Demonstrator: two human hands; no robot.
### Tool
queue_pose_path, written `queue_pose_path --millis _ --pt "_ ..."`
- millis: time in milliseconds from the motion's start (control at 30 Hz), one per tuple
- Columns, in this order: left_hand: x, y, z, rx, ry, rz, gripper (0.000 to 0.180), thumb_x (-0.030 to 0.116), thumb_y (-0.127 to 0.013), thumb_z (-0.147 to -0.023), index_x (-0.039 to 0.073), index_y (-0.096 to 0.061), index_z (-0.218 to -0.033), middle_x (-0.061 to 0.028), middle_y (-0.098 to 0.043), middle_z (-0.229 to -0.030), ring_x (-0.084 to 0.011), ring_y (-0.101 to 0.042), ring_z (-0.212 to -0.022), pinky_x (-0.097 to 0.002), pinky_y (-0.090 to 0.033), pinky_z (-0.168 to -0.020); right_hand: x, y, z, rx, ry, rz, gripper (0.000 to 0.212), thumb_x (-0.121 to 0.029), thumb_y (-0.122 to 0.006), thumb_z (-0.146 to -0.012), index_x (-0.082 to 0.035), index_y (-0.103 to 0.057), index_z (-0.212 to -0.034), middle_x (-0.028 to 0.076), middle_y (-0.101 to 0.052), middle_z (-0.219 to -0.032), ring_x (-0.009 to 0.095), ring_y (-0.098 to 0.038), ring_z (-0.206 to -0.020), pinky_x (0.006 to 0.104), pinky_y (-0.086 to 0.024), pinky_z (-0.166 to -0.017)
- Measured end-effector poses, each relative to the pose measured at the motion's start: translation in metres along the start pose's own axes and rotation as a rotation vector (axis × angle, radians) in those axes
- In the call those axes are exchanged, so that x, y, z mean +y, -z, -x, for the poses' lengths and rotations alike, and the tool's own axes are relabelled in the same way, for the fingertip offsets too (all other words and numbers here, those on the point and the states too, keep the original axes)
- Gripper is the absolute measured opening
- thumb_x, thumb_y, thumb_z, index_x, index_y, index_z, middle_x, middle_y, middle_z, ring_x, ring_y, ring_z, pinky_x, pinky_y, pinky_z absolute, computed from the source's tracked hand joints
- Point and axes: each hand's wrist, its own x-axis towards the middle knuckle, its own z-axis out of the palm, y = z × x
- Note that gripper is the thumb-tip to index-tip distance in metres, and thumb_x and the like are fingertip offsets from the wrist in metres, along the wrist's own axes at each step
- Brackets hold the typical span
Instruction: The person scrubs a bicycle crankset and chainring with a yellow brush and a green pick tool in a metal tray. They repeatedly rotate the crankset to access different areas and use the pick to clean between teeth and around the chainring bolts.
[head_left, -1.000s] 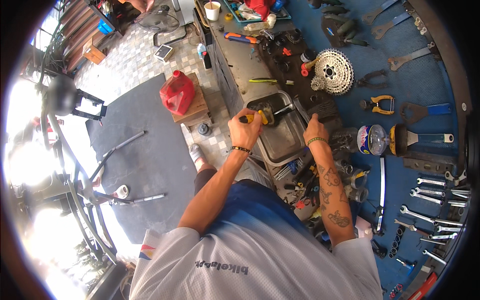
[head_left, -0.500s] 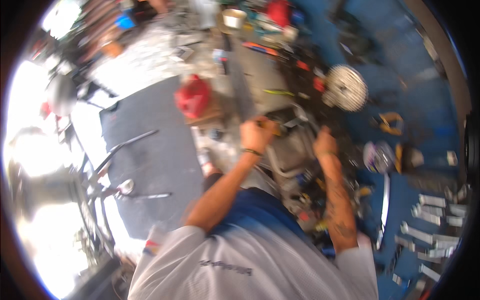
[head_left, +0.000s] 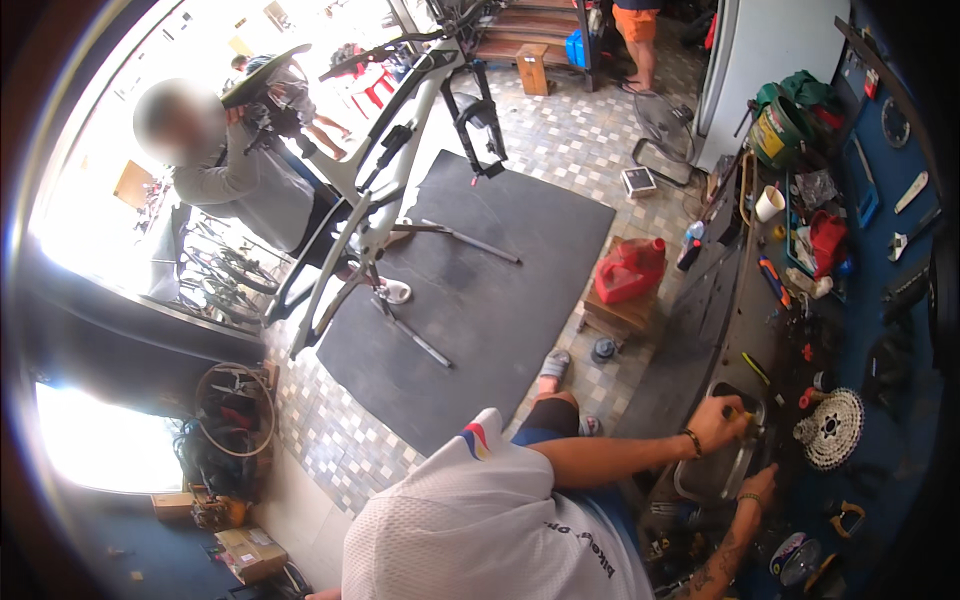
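My left hand is closed over a rectangular metal tray on the bench. Its fingers wrap round a small yellow-and-dark thing, mostly hidden, whose kind does not show. By the tray's right edge is my right hand, with curled fingers. Whatever it pinches, if anything, is too small to make out. A large silver bicycle cassette lies beyond my right hand, and a yellow-green stick-like thing lies past the tray.
A red jug stands on a wooden stool left of the bench. Farther left, a person stands behind a pale bicycle frame over a dark mat. Tools hang on the blue wall.
The view has swung left and sharpened, bringing the bicycle frame and the other person into sight. Both hands stay at the tray, the left one still gripping the small yellow-and-dark thing.
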Motion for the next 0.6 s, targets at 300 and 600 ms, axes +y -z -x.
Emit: queue_pose_path --millis 300,600 --pt "-0.008 0.029 -0.018 -0.097 0.220 -0.331 0.025 0.025 -0.079 -0.087 0.002 -0.079 -0.097 -0.0228 -0.078 -0.085 -0.0396 -0.078 -0.083 -0.0478 -0.064 -0.078 -0.016 0.044 0.015 -0.118 -0.028 0.028 0.052 -0.004 -0.061 -0.100 -0.008 -0.047 -0.149 0.033 -0.076 -0.118 0.054 -0.073 -0.110 0.0623 -0.059 -0.097" --pt "-0.005 0.031 -0.033 -0.208 0.383 0.281 0.025 0.016 -0.071 -0.103 -0.008 -0.071 -0.111 -0.0178 -0.078 -0.081 -0.0224 -0.077 -0.065 -0.0351 -0.065 -0.059 -0.034 0.066 0.030 -0.040 0.141 -0.076 0.033 -0.003 -0.057 -0.103 -0.004 -0.048 -0.134 0.035 -0.071 -0.116 0.055 -0.070 -0.113 0.0622 -0.059 -0.093"
